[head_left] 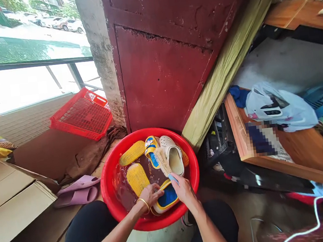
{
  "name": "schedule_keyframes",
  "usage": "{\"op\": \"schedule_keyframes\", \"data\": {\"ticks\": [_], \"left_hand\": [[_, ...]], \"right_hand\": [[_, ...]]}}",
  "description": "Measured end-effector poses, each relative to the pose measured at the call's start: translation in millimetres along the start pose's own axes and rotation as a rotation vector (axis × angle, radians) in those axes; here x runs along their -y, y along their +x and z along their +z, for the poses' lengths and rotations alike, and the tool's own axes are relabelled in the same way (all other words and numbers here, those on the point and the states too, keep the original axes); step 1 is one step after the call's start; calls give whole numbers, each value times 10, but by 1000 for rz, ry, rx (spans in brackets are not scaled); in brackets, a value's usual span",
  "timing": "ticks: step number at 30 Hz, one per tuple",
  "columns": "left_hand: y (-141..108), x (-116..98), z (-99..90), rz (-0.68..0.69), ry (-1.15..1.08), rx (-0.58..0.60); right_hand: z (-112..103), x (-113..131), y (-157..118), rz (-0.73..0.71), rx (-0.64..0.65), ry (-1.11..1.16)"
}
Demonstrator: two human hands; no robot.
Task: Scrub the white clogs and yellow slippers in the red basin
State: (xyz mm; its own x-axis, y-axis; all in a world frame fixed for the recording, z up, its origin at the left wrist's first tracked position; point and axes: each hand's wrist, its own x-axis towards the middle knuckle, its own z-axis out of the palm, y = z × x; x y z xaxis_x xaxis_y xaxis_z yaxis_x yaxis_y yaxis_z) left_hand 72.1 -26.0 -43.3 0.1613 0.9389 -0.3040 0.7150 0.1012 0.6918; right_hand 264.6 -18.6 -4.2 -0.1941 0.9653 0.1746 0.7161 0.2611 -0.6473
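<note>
My right hand (pixel 183 188) grips the blue handle of a scrubbing brush (pixel 162 161), its pale bristles pointing away from me over the basin. With closed fingers, my left hand (pixel 150 195) holds the edge of a blue-lined slipper (pixel 168 197) with a yellow rim at the near side. Both hands are over a round red basin (pixel 108 188) of dark water. In it lie two yellow slippers (pixel 137 179) sole up, a small yellow and blue sandal (pixel 153 155), and a white clog (pixel 175 159). The brush overlaps the sandal and the clog; whether it touches them I cannot tell.
Pink slippers (pixel 81 195) sit left of the basin, near cardboard boxes (pixel 11 206). Behind them a red plastic crate (pixel 83 115) leans by the wall. A dark red metal door (pixel 157 83) stands behind the basin. To the right is a wooden shelf (pixel 308 148) with bags.
</note>
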Motion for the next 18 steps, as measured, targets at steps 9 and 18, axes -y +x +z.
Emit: {"op": "schedule_keyframes", "data": {"ticks": [9,18], "left_hand": [[-270,-75,-384,125,42,-133],[-469,339,-969,193,-231,-448]], "right_hand": [[48,317,122,-112,104,-96],[72,108,452,-35,-54,-65]]}}
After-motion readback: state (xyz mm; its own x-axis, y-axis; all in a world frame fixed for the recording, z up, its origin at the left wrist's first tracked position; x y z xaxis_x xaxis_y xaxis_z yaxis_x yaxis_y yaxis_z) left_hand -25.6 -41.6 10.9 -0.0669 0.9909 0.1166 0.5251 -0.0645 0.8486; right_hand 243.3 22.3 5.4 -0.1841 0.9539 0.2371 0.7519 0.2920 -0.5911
